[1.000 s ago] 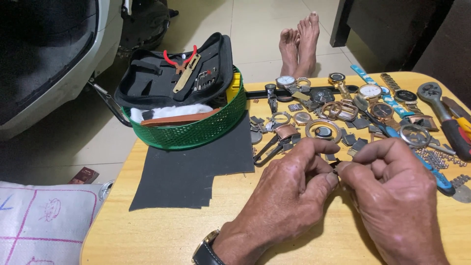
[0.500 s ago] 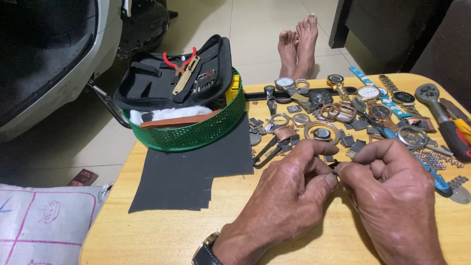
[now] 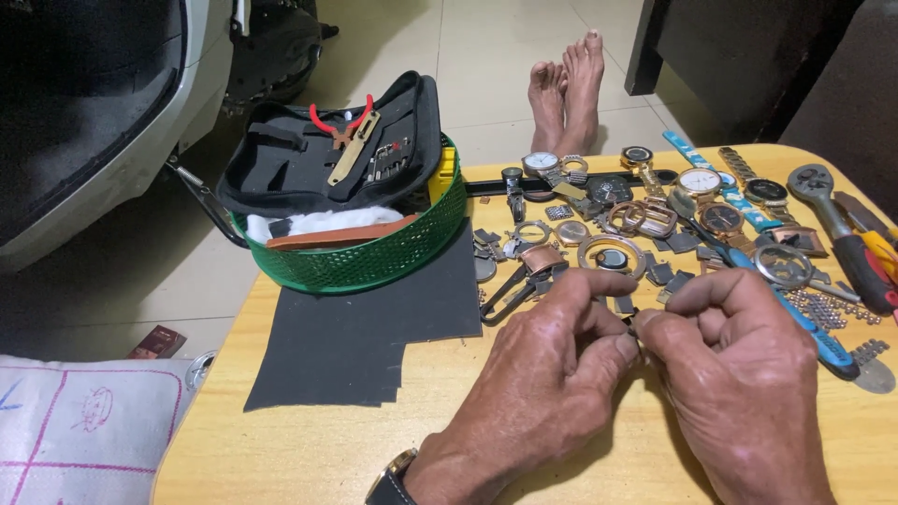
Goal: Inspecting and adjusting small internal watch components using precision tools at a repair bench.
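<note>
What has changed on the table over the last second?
Hardly anything. Left hand and right hand stay pinched together on a tiny part too small to identify, shifting only slightly. The green basket, black sheets and scattered watches lie as before.

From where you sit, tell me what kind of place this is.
Probably an informal watch-repair spot on a tiled floor at home. The wooden table is strewn with watch parts, a green basket holds a tool case, and both hands pinch a tiny part.

Worktop (image 3: 309, 449): smooth yellow wood. Sheets (image 3: 374, 327): matt black, rough like abrasive paper. Basket (image 3: 374, 262): green plastic mesh. Watch parts (image 3: 608, 229): shiny metal, some copper-toned. Tool case (image 3: 309, 150): matt black fabric.
</note>
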